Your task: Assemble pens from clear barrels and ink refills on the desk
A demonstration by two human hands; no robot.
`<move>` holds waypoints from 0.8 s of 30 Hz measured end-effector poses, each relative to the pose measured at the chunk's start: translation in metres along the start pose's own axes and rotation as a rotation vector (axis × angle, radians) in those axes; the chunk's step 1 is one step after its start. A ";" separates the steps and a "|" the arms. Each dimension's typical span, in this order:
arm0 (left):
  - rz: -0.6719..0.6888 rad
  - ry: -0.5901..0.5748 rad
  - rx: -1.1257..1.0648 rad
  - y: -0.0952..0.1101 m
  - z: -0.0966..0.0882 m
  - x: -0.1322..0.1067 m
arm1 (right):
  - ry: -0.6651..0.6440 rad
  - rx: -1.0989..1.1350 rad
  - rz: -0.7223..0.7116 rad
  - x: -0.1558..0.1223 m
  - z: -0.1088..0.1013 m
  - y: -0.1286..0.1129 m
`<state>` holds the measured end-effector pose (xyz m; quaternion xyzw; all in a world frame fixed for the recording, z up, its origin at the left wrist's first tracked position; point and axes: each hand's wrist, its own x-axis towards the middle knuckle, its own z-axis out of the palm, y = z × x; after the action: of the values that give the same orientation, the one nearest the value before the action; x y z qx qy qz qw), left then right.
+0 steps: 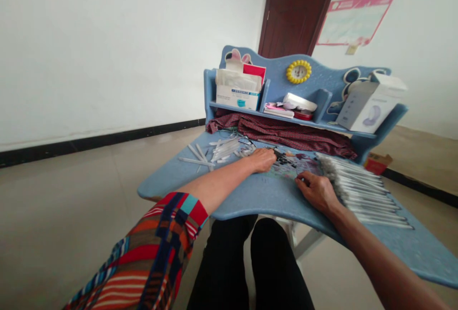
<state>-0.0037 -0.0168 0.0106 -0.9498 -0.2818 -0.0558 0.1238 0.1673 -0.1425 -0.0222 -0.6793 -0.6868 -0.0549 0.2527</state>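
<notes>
My left hand (pixel 263 159) rests on the blue desk (pixel 171 179) with its fingers curled, pinching at small dark pieces (pixel 284 158) in the desk's middle; what it holds is too small to name. My right hand (pixel 317 190) lies knuckles-up just right of it, fingers bent down onto the desk, beside a long row of white tubes (pixel 361 187). A looser heap of white tubes (pixel 222 150) lies to the left of my left hand.
A red checked cloth (pixel 296 133) is bunched under the desk's shelf. The shelf holds a box of papers (pixel 238 90), a yellow clock (pixel 298 71) and a white carton (pixel 368 102). A dark door (pixel 296 12) stands behind. My legs are under the desk.
</notes>
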 end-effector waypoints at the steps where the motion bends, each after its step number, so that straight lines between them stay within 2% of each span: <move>1: -0.002 0.001 0.001 0.000 0.000 0.000 | 0.001 -0.001 -0.002 0.000 0.000 0.000; 24: -0.035 -0.022 0.069 -0.007 -0.011 -0.004 | -0.049 -0.056 -0.048 0.004 -0.007 -0.014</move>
<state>-0.0112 -0.0159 0.0217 -0.9404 -0.3016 -0.0378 0.1525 0.1556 -0.1428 -0.0106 -0.6704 -0.7072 -0.0635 0.2152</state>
